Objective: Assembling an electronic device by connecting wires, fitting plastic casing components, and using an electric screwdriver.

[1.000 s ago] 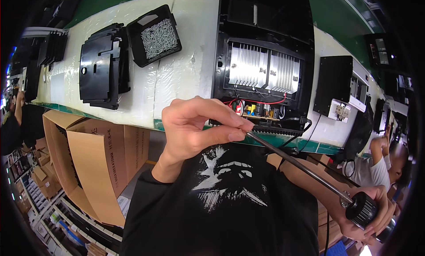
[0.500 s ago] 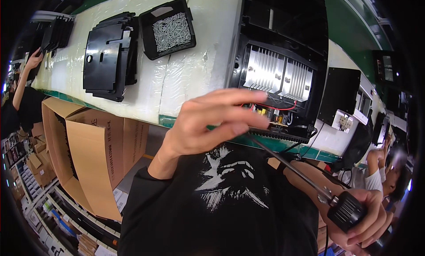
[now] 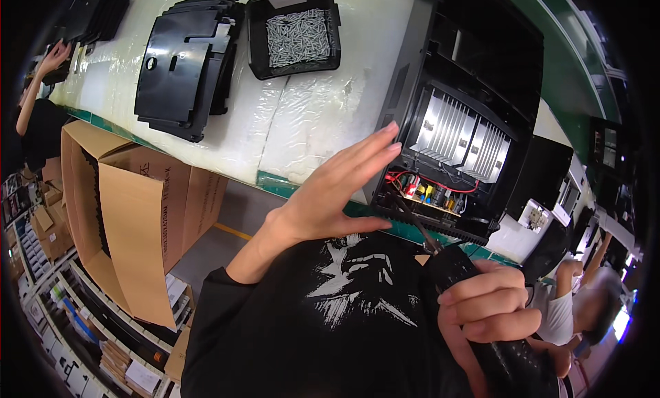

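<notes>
My right hand [image 3: 489,303] is wrapped round a black electric screwdriver [image 3: 450,266]. Its thin shaft slants up and left to the near end of an opened black device [image 3: 405,150]; whether the tip touches a screw is too small to make out. Inside the device, silver finned heat sinks [image 3: 450,126] lie beside a circuit board [image 3: 440,204] with red wires. My left hand [image 3: 337,185] is open at the device's near left corner, fingers stretched out and thumb apart, holding nothing. I cannot tell if its fingertips touch the casing.
A black tray [image 3: 258,61] of silver screws [image 3: 299,39] sits on the plastic-covered bench [image 3: 323,116]. Left of it lie stacked black plastic panels [image 3: 175,78]. An open cardboard box [image 3: 134,233] stands below the bench edge. Other people work at far left [image 3: 51,57] and right [image 3: 560,312].
My right hand has brought the screwdriver up and left, its tip now at the device. My left hand has turned its fingers upward, away from the circuit board. The view has shifted slightly.
</notes>
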`<state>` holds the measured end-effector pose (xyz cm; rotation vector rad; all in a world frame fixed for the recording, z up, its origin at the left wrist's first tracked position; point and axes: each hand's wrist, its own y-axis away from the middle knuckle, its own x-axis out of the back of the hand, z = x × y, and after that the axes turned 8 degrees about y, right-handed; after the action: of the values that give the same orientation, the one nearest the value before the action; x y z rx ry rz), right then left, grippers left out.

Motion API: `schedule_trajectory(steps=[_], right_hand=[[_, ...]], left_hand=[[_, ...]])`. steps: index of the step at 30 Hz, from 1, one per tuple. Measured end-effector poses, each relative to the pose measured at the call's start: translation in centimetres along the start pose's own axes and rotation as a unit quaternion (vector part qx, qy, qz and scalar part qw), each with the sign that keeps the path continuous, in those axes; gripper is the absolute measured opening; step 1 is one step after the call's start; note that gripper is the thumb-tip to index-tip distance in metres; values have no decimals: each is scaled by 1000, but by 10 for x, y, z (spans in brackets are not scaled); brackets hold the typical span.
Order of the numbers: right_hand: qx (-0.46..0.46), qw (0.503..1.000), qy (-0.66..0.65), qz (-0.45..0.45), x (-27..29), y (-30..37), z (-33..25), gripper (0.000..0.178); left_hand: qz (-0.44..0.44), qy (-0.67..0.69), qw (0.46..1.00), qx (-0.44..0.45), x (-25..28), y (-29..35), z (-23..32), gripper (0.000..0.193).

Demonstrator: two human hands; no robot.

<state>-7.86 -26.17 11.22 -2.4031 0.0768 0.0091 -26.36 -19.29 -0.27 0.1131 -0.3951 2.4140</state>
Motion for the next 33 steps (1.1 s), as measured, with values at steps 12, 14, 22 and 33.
schedule_trajectory(steps=[12,14,22,33], right_hand=[[-34,996,77,-40,-1,14,27,60],[-47,995,75,-38,-2,12,29,43],[-63,995,-70,36,-39,2,31,31],[-2,989,-122,-82,-33,7,64,82]], left_hand=[[6,40,999,2,1,-3,-5,92],[4,32,999,-3,2,-5,-6,90],[3,15,1000,-5,5,3,4,91],[35,35,998,-45,-8,9,-6,85]])
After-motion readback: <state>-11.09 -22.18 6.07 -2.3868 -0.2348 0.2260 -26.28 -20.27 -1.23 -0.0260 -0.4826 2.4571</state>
